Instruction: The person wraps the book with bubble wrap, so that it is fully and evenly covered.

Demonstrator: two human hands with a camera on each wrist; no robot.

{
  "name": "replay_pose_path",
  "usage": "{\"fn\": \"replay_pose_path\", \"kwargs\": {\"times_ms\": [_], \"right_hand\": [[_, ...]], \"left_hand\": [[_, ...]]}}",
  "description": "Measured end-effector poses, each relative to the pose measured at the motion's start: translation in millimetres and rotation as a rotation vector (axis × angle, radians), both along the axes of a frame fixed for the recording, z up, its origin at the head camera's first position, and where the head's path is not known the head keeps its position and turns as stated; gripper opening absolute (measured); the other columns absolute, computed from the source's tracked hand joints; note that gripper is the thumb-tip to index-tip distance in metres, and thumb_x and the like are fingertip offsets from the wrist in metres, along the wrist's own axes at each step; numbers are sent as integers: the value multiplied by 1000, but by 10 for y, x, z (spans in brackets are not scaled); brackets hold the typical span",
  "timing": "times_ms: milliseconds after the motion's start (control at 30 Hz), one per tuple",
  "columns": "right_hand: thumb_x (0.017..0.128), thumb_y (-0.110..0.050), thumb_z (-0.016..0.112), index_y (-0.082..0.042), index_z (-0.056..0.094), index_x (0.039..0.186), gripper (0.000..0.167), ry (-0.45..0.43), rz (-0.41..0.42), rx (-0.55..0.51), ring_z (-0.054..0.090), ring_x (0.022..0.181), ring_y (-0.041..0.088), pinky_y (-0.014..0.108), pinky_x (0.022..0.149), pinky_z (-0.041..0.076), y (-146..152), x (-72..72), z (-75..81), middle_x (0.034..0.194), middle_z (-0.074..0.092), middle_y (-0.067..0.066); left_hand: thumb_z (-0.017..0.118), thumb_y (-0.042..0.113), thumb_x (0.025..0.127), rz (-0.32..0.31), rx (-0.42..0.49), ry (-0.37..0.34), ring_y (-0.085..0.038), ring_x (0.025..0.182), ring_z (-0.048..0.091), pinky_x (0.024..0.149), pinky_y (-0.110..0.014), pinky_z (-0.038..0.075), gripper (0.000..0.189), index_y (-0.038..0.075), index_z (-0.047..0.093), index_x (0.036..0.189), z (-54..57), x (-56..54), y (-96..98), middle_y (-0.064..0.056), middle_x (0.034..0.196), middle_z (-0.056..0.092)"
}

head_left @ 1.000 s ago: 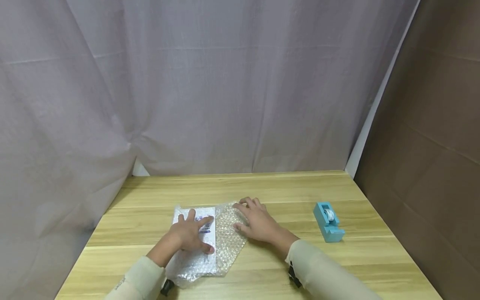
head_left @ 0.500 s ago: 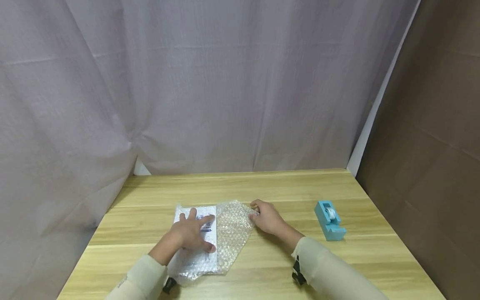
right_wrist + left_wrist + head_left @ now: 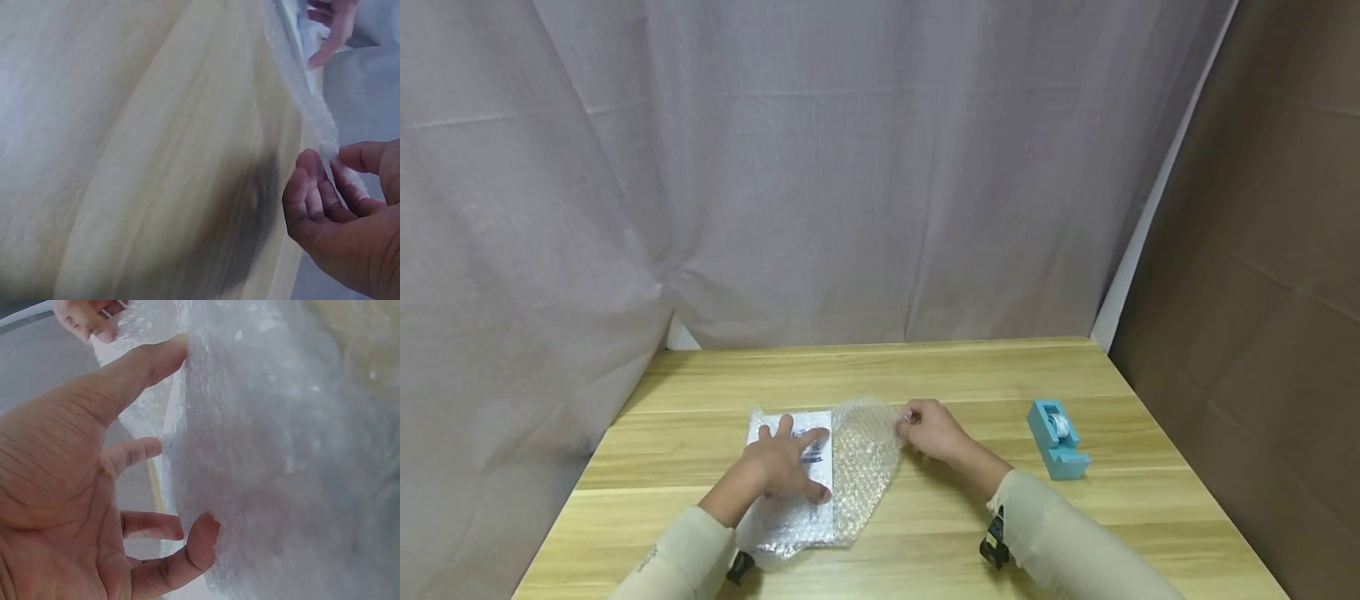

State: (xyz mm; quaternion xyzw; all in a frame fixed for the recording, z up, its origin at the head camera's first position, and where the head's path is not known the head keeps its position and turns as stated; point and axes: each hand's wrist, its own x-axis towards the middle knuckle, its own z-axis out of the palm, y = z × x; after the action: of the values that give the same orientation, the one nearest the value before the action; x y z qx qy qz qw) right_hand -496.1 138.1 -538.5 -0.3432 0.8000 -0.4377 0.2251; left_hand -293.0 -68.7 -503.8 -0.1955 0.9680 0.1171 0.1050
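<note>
Two bare hands meet one sheet of clear bubble wrap (image 3: 867, 467) on a wood-grain table (image 3: 985, 375), the right hand (image 3: 931, 431) pinching the sheet's right-hand edge between its thumb and curled fingers. The left hand (image 3: 778, 468) rests with fingers spread apart on a flat white item (image 3: 816, 527) — pressing rather than gripping, its thumb toward the item's right side and blue print (image 3: 812, 456) showing just beside the forefinger. The white item lies flat, nearer the table's left edge than its right and well short of the far edge. Bubble wrap shows along its left side and lower end, and a broad flap runs from its right side to the right hand; how many layers cover it cannot be told. Pale sleeves (image 3: 1082, 542) cover the forearms, with a black device (image 3: 994, 542) at each cuff. Well apart from the wrap, toward the table's right edge, stands a blue tape dispenser (image 3: 1058, 454) holding a roll of tape (image 3: 1059, 427). Beyond the far edge hangs a grey curtain (image 3: 850, 167) — and along the right edge, a brown cloth (image 3: 1262, 292)
</note>
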Motion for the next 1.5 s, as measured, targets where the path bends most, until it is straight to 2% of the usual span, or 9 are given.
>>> {"fn": "replay_pose_path", "kwargs": {"times_ms": [200,367,500,633,800,933,1233,1333,1500], "right_hand": [[111,-5,56,4,61,108,10,-212,34,-131,71,77,23,49,79,71,-71,124,137,98,67,15],[114,-6,45,5,52,118,13,-382,95,-211,74,81,21,49,80,71,-141,209,163,103,68,16],[115,-9,41,5,48,126,19,-484,162,-257,79,91,26,47,82,71,-199,231,161,114,71,21],[117,-10,40,2,47,129,19,-567,196,-277,80,100,31,55,90,69,-257,265,195,121,71,24],[118,-12,40,-3,46,126,14,-623,213,-295,79,110,37,67,99,64,-336,339,205,143,65,32],[118,-11,37,-5,43,125,11,-665,218,-307,76,120,46,71,101,62,-394,404,183,157,58,30],[118,-10,35,0,37,144,28,-698,229,-342,68,133,53,68,102,62,-474,543,158,164,51,29],[118,-10,35,-1,37,149,32,-701,219,-350,68,132,53,68,103,62,-483,589,138,164,50,29],[118,-10,34,0,37,146,29,-710,197,-365,68,134,53,68,103,62,-500,675,108,164,50,31]], "left_hand": [[96,66,72,1,3,8,-45,119,53,55,-35,54,110,38,47,167,-25,-3,-17,-19,141,46],[96,66,72,5,14,10,-48,124,53,53,-34,55,110,38,47,167,-54,8,-14,-21,146,45],[96,67,72,8,3,6,-47,122,53,53,-34,54,110,38,47,166,-59,10,-8,-19,143,46],[96,66,72,9,-1,11,-46,122,54,55,-36,54,109,38,48,166,-50,-4,-9,-19,143,47],[97,66,71,13,4,14,-47,122,54,54,-35,55,110,38,48,166,-43,-19,-25,-20,142,47],[96,67,72,9,4,14,-47,122,54,53,-34,55,110,37,48,167,-36,-20,-27,-19,141,47],[97,65,71,19,17,28,-51,128,53,54,-34,58,112,31,49,167,-28,-7,-23,-21,146,46],[97,64,71,19,15,37,-53,130,53,60,-39,60,112,29,51,166,-38,-3,-17,-22,148,47],[98,62,69,1,-4,49,-52,128,54,72,-49,63,111,26,53,165,-45,7,-5,-20,147,48]]}}
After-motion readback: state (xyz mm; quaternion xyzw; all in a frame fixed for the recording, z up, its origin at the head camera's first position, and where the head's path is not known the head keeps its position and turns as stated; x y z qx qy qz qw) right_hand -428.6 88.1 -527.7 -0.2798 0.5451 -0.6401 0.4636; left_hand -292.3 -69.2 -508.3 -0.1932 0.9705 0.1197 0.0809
